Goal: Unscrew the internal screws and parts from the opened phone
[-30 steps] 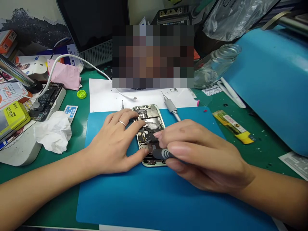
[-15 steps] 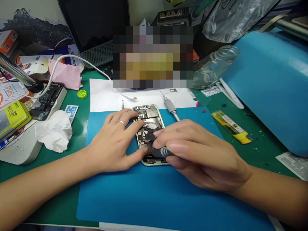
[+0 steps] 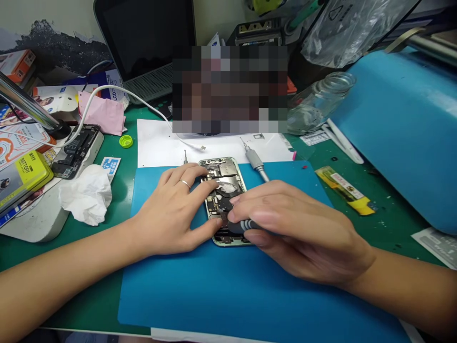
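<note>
An opened smartphone [image 3: 232,168] lies upright in the picture on a blue mat [image 3: 200,295], its circuit boards and inner parts bare. My left hand [image 3: 173,214], a ring on one finger, rests with spread fingers along the phone's left side, fingertips and thumb touching it. My right hand [image 3: 303,228] grips a black tool with grey rings [image 3: 238,226] over the phone's lower right part. That tool's dark end meets or hovers over the inner parts; I cannot tell which, and its exact kind is unclear. Just beyond my right hand, a grey screwdriver [image 3: 255,161] points away.
White paper [image 3: 153,143] holds a white cable's plug [image 3: 203,148]. At left are a crumpled tissue [image 3: 87,195], another opened phone [image 3: 76,150] and a yellow battery box [image 3: 30,178]. A glass jar [image 3: 321,102] and a yellow-ended packet [image 3: 344,188] lie to the right.
The view has shifted slightly, so everything sits a little further right and lower. The fingers of my right hand have turned a little around the tool. My left hand keeps its place.
</note>
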